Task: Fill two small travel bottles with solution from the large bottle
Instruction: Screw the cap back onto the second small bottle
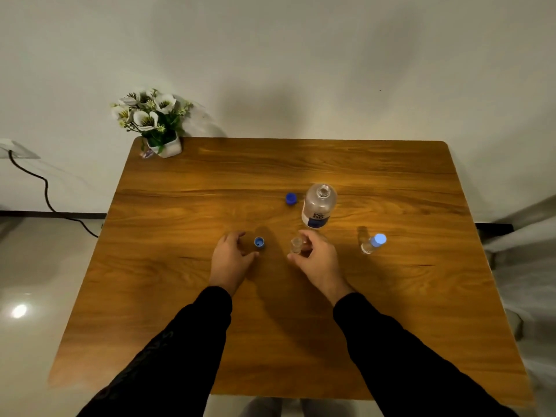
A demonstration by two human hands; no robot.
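Observation:
The large clear bottle with a blue label stands uncapped right of the table's middle, and its blue cap lies just to its left. My right hand grips a small uncapped travel bottle that stands on the table. That bottle's small blue cap lies open side up to the left. My left hand rests beside this cap with fingers loosely curved and holds nothing. A second small travel bottle with a blue cap on stands to the right.
The wooden table stands against a white wall. A white pot of artificial flowers sits on its far left corner. A black cable runs from a wall socket down to the floor at the left.

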